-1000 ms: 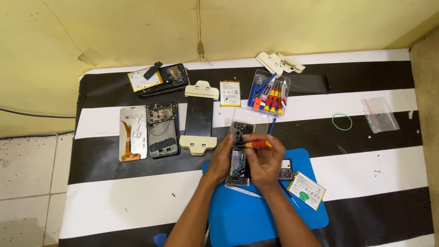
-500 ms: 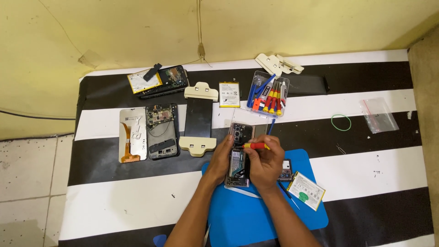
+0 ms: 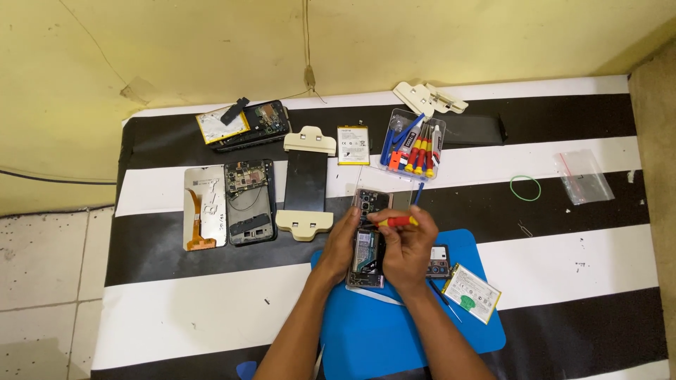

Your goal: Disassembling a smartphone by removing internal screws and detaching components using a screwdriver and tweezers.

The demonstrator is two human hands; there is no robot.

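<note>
Colours and patterns at your bench

Your mat (image 3: 451, 331) is blue, the cloth (image 3: 211, 317) striped black and white, your screwdriver (image 3: 396, 222) red and yellow, the band (image 3: 525, 188) green.

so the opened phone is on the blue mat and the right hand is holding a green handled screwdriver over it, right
Not quite. The screwdriver has a red handle with a yellow end, not a green one. The head view shows the right hand holding it over the opened phone, which the left hand steadies at the upper edge of the blue mat.
</note>
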